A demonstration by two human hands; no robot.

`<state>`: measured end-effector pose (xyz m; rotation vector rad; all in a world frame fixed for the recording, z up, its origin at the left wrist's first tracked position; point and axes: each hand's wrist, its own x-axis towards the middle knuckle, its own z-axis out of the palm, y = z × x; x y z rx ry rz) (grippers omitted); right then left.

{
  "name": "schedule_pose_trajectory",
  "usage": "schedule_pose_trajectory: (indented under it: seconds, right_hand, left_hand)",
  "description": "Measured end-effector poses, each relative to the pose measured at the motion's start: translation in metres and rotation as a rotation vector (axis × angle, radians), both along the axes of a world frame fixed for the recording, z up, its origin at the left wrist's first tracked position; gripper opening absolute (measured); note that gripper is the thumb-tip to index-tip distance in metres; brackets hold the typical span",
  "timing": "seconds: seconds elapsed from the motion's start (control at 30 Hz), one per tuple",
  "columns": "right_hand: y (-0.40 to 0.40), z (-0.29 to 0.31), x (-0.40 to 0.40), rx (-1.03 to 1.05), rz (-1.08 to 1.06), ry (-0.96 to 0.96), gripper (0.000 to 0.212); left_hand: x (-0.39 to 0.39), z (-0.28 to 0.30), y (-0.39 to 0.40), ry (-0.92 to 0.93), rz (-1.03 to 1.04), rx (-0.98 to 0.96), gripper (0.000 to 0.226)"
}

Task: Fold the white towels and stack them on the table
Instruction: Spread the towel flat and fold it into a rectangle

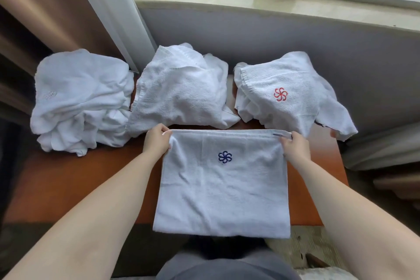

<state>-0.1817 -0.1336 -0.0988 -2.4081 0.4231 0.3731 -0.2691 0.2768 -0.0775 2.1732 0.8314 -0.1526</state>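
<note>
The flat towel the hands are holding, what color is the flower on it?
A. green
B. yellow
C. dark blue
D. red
C. The flat towel held at its far corners by the left hand and right hand bears a dark blue pinwheel flower; the red one is on another towel.

Your hands pinch the far corners of a flat white towel on the table.

Your left hand (156,141) and right hand (295,146) each grip a far corner of the towel with the blue emblem (222,188), which lies spread on the brown table (68,179), its near edge overhanging. Beyond it sit three rumpled white towels: a left heap (81,102), a middle one (181,91), and a red-emblem towel (286,93).
</note>
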Motion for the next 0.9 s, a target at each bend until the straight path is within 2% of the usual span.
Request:
schedule_pose_trajectory:
  seconds: [0.07, 0.17, 0.23, 0.27, 0.37, 0.43, 0.6, 0.67, 0.73, 0.8, 0.9]
  right_hand:
    - [0.005, 0.0, 0.001, 0.077, -0.025, -0.021, 0.013]
    - [0.005, -0.003, -0.011, -0.013, 0.027, -0.026, 0.042]
    - [0.002, -0.013, -0.032, -0.12, 0.15, -0.001, 0.043]
    - [0.0, -0.021, -0.044, -0.151, 0.233, 0.044, 0.042]
    - [-0.002, -0.043, -0.083, -0.266, 0.547, 0.204, 0.045]
    - [-0.004, -0.052, -0.099, -0.313, 0.64, 0.2, 0.051]
    - [-0.007, -0.053, -0.094, -0.242, 0.645, 0.268, 0.072]
    - [-0.009, -0.049, -0.092, -0.205, 0.583, 0.239, 0.066]
    - [-0.014, -0.046, -0.098, -0.167, 0.401, 0.169, 0.059]
    - [-0.024, -0.043, -0.111, -0.201, 0.238, 0.154, 0.053]
    - [-0.04, -0.044, -0.139, -0.293, 0.18, 0.311, 0.049]
  left_hand:
    - [0.001, -0.004, 0.004, -0.052, 0.057, 0.014, 0.008]
    - [-0.012, -0.012, 0.003, -0.026, 0.107, 0.088, 0.038]
    - [-0.033, -0.023, -0.006, 0.005, 0.094, 0.115, 0.05]
    - [-0.045, -0.031, -0.014, 0.044, 0.009, 0.127, 0.05]
    - [-0.082, -0.055, -0.037, 0.265, -0.424, 0.133, 0.05]
    - [-0.096, -0.066, -0.042, 0.364, -0.575, 0.158, 0.058]
    - [-0.095, -0.065, -0.054, 0.432, -0.587, 0.233, 0.063]
    - [-0.088, -0.062, -0.063, 0.435, -0.596, 0.35, 0.055]
    - [-0.074, -0.058, -0.075, 0.393, -0.603, 0.398, 0.044]
    - [-0.054, -0.054, -0.095, 0.304, -0.629, 0.361, 0.037]
    - [-0.011, -0.046, -0.141, 0.167, -0.726, 0.236, 0.032]
